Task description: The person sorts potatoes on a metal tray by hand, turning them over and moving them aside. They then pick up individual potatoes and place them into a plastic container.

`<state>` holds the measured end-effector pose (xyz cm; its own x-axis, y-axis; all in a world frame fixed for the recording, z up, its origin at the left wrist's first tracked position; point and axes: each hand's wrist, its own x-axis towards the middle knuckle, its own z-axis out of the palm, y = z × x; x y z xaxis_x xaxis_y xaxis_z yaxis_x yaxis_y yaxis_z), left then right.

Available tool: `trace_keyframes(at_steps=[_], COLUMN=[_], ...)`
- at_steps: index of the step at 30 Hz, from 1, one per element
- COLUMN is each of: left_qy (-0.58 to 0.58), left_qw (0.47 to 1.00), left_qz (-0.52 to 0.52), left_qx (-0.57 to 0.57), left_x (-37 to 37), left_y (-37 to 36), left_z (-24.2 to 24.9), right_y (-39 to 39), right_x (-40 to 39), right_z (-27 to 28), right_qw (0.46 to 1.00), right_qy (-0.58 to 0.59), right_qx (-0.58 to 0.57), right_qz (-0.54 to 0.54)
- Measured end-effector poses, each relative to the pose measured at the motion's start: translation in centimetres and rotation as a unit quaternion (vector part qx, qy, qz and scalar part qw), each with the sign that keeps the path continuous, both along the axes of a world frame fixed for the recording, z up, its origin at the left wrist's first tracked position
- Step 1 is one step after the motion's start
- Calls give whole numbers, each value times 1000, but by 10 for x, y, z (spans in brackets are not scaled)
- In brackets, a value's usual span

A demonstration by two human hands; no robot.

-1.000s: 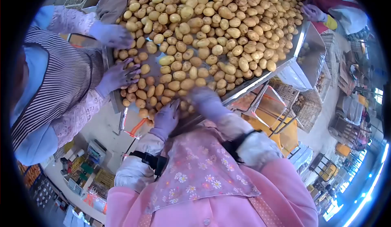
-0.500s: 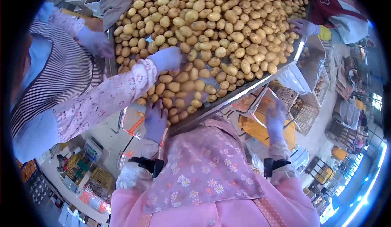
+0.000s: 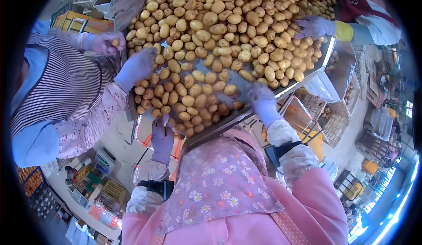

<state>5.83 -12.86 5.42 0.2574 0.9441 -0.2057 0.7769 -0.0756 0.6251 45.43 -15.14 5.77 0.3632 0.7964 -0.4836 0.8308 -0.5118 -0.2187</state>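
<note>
Many potatoes (image 3: 211, 18) lie heaped on a metal sorting table (image 3: 233, 87), with a looser group of potatoes (image 3: 189, 100) at its near corner. My left hand (image 3: 162, 141), in a purple glove, is at the near left edge beside this group, its fingers apart and partly turned from view. My right hand (image 3: 263, 104), also gloved, reaches over the front rim next to a bare strip of metal. Its fingers are stretched forward and slightly blurred, and no potato shows in it.
At the left, a co-worker's gloved hand (image 3: 138, 67) touches the potatoes; the other hand (image 3: 105, 43) holds one potato. Another person's gloved hand (image 3: 316, 26) rests on the heap at the right. Crates (image 3: 332, 124) and a plastic-lined bin (image 3: 327, 87) stand beyond the right edge.
My right hand has moved up and left from beside the table to its front rim. My left hand has drawn back slightly. The left co-worker's nearer hand has moved left, and potatoes have shifted.
</note>
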Motion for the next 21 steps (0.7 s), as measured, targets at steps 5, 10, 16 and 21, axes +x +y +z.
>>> trace_keyframes(at_steps=[5,10,16,21], left_qy=[-60,65,19,-24], left_qw=[994,975,985,994], left_qz=[-91,-206,-169,-93], left_qx=[-2,-57,-3,-58], left_x=[82,102,49,50], left_y=[13,42,37,40], left_z=[24,17,-1,3], right_y=[61,48,-4,8], right_x=[-30,-61,-114,-120], right_z=[-22,-19,12,-5], right_qw=[962,948,957,968], right_qy=[59,86,22,87], right_qx=[244,281,51,61], right_qz=[106,120,283,226])
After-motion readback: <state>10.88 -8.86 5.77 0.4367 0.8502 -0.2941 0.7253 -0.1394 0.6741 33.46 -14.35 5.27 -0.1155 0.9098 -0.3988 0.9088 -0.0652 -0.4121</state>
